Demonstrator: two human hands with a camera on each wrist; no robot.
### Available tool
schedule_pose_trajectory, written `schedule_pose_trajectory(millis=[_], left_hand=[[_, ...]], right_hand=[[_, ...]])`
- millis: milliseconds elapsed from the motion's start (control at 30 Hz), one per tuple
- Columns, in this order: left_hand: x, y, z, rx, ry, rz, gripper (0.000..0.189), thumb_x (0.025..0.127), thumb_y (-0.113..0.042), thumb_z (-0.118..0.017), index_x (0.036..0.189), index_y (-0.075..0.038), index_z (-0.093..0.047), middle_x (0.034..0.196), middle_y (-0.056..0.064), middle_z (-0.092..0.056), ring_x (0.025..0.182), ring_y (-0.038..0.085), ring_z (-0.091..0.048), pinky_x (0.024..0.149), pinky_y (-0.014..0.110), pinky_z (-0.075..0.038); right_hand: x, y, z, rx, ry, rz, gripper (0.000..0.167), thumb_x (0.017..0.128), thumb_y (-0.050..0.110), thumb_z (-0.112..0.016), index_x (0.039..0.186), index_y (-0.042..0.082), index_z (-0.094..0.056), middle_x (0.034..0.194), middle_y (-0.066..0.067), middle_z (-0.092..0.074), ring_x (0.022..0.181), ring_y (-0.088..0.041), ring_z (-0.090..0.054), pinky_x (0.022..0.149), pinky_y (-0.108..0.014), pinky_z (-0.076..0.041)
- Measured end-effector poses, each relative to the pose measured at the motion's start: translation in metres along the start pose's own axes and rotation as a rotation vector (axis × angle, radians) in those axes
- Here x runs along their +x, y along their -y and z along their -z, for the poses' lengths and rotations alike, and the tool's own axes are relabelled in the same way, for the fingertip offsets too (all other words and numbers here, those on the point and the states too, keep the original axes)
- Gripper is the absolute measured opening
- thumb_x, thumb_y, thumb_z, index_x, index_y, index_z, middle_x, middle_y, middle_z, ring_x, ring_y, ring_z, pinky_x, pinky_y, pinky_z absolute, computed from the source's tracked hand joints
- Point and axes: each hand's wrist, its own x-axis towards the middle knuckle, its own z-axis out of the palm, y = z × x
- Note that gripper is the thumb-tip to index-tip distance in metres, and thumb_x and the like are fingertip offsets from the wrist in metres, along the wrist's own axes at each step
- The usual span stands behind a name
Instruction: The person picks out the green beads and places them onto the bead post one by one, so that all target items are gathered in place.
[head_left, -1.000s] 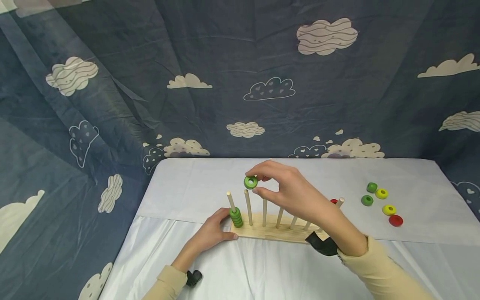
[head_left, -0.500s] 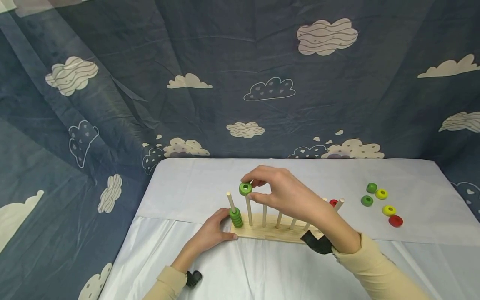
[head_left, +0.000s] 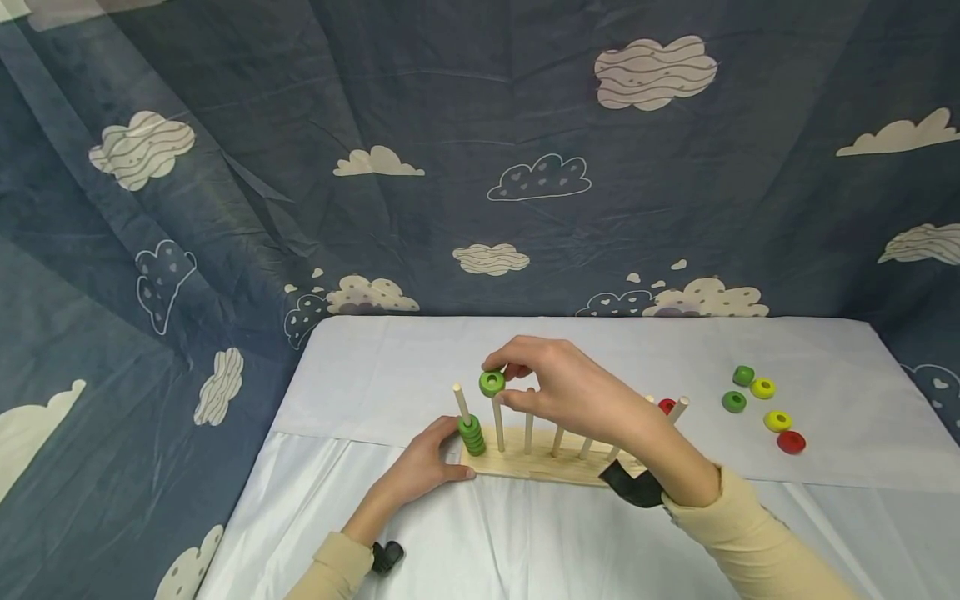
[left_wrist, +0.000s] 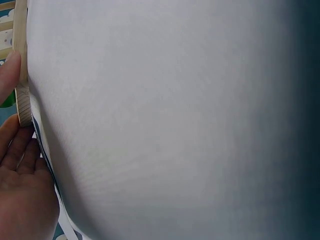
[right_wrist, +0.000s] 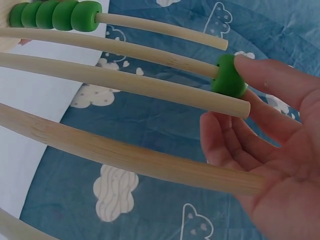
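My right hand (head_left: 570, 387) pinches a round green bead (head_left: 491, 392) between thumb and fingers at the top of the second peg (head_left: 499, 427) from the left. In the right wrist view the tip of that peg is hidden in the green bead (right_wrist: 230, 77). A stack of several green beads (head_left: 472, 435) sits low on the first peg. My left hand (head_left: 423, 462) grips the left end of the wooden peg stand (head_left: 540, 468); its thumb lies along the front edge and the fingers go round the end. More bare pegs rise to the right, partly behind my right forearm.
Loose beads lie on the white cloth at the right: green (head_left: 734, 402), yellow (head_left: 778, 421) and red (head_left: 791, 442). Another red bead (head_left: 667, 406) shows behind the stand. Black straps (head_left: 633, 487) are at both wrists. A dark cloud-patterned curtain (head_left: 435, 208) hangs behind the table.
The right hand has come left and slightly down with the green bead, from above the second peg onto its top. The left hand stays on the stand.
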Motion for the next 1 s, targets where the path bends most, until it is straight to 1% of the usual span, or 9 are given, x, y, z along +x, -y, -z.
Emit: schedule_pose_trajectory(millis=[433,633,733,867,1000], left_hand=[[0.001,0.001,-0.001,0.006,-0.004,-0.002,0.072,0.077,-0.029,-0.085,0.140,-0.016,-0.053,0.137,-0.005,-0.052,0.136,0.018,-0.040,0.114,0.042,-0.030],[0.002,0.002,0.000,-0.001,-0.006,-0.024,0.071,0.077,-0.029,-0.085,0.139,-0.015,-0.053,0.136,-0.004,-0.053,0.135,0.020,-0.041,0.113,0.044,-0.031],[0.002,0.001,0.000,-0.002,-0.005,-0.019,0.071,0.077,-0.029,-0.085,0.139,-0.015,-0.053,0.137,-0.004,-0.053,0.136,0.020,-0.041,0.113,0.044,-0.031],[0.002,0.001,-0.001,-0.004,-0.003,0.009,0.072,0.076,-0.029,-0.085,0.140,-0.016,-0.053,0.138,-0.004,-0.052,0.136,0.019,-0.040,0.114,0.043,-0.029],[0.001,0.000,-0.001,-0.009,0.000,0.017,0.074,0.077,-0.030,-0.085,0.141,-0.016,-0.052,0.139,-0.003,-0.051,0.137,0.020,-0.039,0.115,0.043,-0.029]], right_hand=[[0.001,0.000,-0.002,-0.008,0.031,-0.026,0.032,0.084,0.009,-0.078,0.115,0.015,-0.069,0.104,0.013,-0.064,0.094,-0.006,-0.060,0.084,-0.028,-0.052],[0.001,-0.001,-0.002,-0.009,0.032,-0.042,0.033,0.086,0.009,-0.076,0.118,0.014,-0.068,0.111,0.007,-0.066,0.098,-0.009,-0.062,0.085,-0.030,-0.052],[-0.001,-0.001,-0.001,-0.002,0.021,-0.044,0.033,0.087,0.010,-0.076,0.119,0.015,-0.068,0.114,0.005,-0.066,0.099,-0.009,-0.061,0.085,-0.030,-0.052],[-0.004,-0.002,0.001,0.005,-0.008,-0.026,0.034,0.087,0.012,-0.076,0.120,0.017,-0.067,0.114,0.009,-0.064,0.099,-0.008,-0.060,0.085,-0.031,-0.052],[-0.010,-0.001,0.003,0.013,-0.056,0.005,0.034,0.088,0.013,-0.075,0.121,0.020,-0.066,0.115,0.013,-0.062,0.103,-0.008,-0.059,0.087,-0.033,-0.052]])
